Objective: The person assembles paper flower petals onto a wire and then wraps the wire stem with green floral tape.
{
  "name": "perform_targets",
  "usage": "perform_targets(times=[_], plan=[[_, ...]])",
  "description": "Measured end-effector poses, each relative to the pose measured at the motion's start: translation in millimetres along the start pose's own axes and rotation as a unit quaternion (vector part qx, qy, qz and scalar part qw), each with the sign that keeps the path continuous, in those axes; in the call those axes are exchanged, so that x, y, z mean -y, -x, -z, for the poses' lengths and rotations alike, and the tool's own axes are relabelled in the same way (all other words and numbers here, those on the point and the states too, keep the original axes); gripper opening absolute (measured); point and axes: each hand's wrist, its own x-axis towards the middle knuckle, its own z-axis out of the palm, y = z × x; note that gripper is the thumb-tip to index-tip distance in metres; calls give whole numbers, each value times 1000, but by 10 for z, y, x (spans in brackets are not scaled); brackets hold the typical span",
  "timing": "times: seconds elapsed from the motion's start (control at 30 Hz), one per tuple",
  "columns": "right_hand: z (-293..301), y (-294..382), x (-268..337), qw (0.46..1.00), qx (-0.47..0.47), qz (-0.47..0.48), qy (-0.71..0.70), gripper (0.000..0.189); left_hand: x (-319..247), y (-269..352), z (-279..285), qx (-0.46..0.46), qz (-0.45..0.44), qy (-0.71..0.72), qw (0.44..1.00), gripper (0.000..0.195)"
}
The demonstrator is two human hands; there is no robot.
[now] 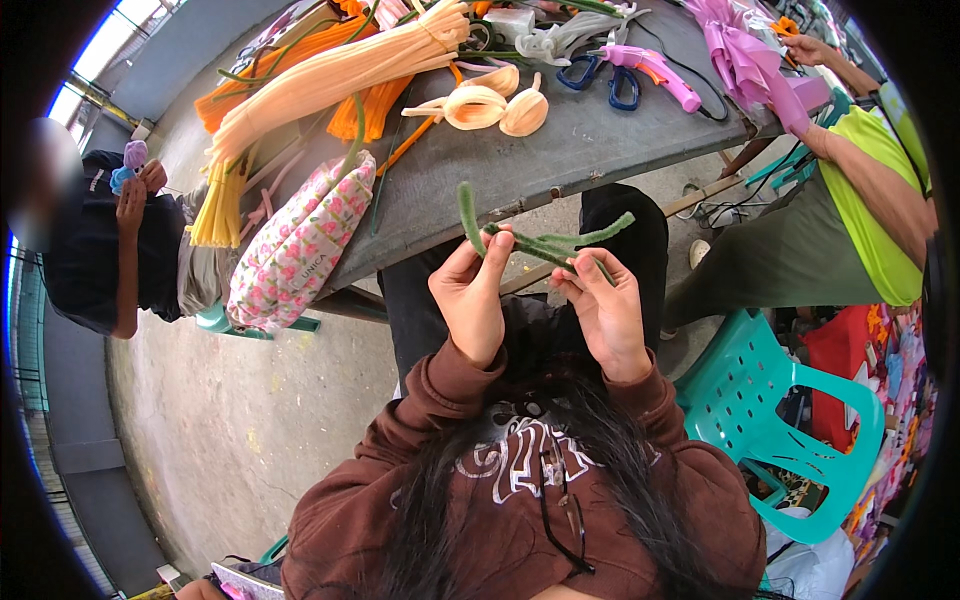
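Note:
Green pipe cleaners [540, 246] are held over my lap, just off the table's near edge. My left hand [476, 289] pinches their left part between thumb and forefinger, where one end stands upright. My right hand [604, 307] grips the right part, and another end curves up beyond its fingertips. On the table ahead lie peach pipe-cleaner buds [480, 107], made of looped stems. A thick bundle of peach pipe cleaners [337, 75] rests across orange bundles [289, 56]. Whether the green pieces are twisted together I cannot tell.
On the grey table [480, 169] lie a pink hot glue gun [652, 67], blue-handled scissors [622, 86] and a floral pouch [304, 240] at the left edge. A person holds pink wrapping [750, 60] at right; another sits at left. A green plastic chair [780, 420] stands at right.

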Motion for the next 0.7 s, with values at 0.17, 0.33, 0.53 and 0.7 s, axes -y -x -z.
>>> perform_targets(times=[0.17,0.33,0.53,0.7], plan=[[-142,71,13,994,-74,70,-47,7,12,12,-8,8,-8,-2,1000,12],[-182,124,111,917,-79,311,236,10,13,53,20,55,-7,-118,991,15],[-191,214,312,908,-72,306,275,26,-2,21,3,100,-19,-125,987,15],[-246,249,409,899,-69,263,344,32,-8,-13,97,155,-134,-221,953,10]])
